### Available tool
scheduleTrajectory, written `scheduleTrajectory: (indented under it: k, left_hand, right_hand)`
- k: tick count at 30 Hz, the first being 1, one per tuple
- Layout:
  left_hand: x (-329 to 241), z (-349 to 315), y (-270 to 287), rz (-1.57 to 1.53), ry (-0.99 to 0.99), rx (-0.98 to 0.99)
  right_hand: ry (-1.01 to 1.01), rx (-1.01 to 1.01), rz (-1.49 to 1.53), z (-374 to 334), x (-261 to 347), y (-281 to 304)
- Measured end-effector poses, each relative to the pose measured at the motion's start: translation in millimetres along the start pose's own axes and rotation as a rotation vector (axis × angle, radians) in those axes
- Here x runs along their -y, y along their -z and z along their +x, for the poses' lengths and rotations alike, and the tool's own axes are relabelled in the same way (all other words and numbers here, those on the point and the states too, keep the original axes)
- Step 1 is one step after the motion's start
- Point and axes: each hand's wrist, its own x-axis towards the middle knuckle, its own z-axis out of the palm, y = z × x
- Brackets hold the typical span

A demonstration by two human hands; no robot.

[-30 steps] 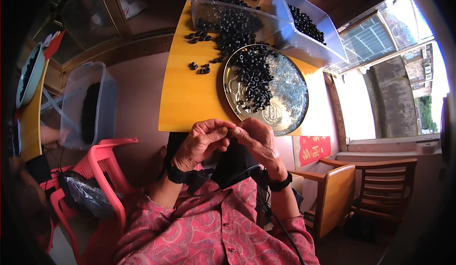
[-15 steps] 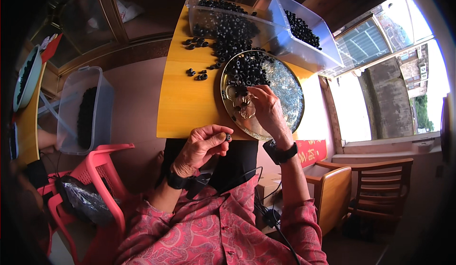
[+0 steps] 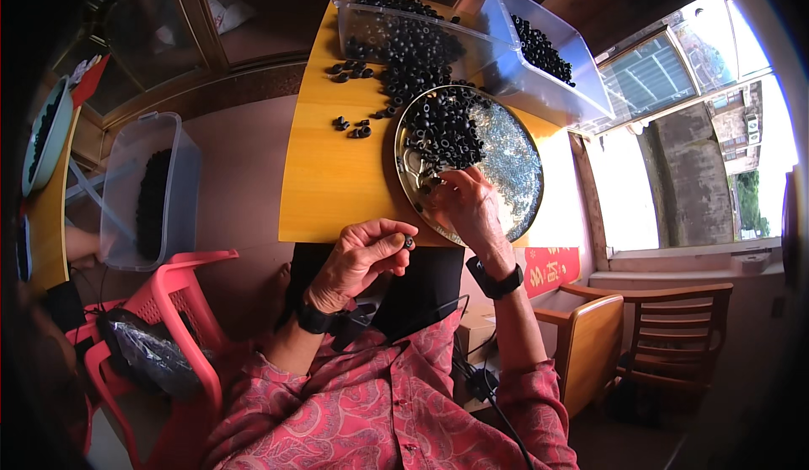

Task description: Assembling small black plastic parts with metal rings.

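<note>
My left hand [image 3: 364,257] is closed in a pinch near the table's front edge. Between its thumb and fingertips sits a small black ring-shaped piece [image 3: 409,242]. Over the round shiny tray [image 3: 511,217], my right hand [image 3: 472,206] reaches down with its fingers bent together; what they hold, if anything, is hidden. A heap of small black ring-shaped pieces [image 3: 440,127] covers the tray's far left part, just beyond my right fingertips. More of these pieces [image 3: 413,78] spread over the yellow table [image 3: 329,192] behind the tray.
A clear divided plastic box [image 3: 556,104] with black pieces stands at the table's far side. Left of the table are another clear box [image 3: 181,209] with dark contents and a red plastic chair [image 3: 181,301]. A wooden chair [image 3: 674,327] stands at right, below a window.
My right hand has drawn slightly down and toward me over the tray, its fingers more curled. My left hand keeps its pinch on the small black piece.
</note>
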Motion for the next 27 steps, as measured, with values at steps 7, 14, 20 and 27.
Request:
scheduleTrajectory:
  k: [7, 14, 20, 27]
  left_hand:
    - [2, -1, 1, -0.004, -0.018, 0.004]
    - [0, -1, -4, -0.018, -0.017, 0.009]
    - [3, -1, -6, 0.022, -0.013, -0.032]
    - [5, 5, -11, -0.050, 0.004, -0.049]
  right_hand:
    - [0.057, -0.038, -0.062, -2, 0, -11]
    - [-0.049, -0.028, -0.062, -18, 4, 1]
    - [-0.053, -0.053, -0.002, -23, 0, -3]
    - [0.081, -0.039, -0.126, -25, -1, -4]
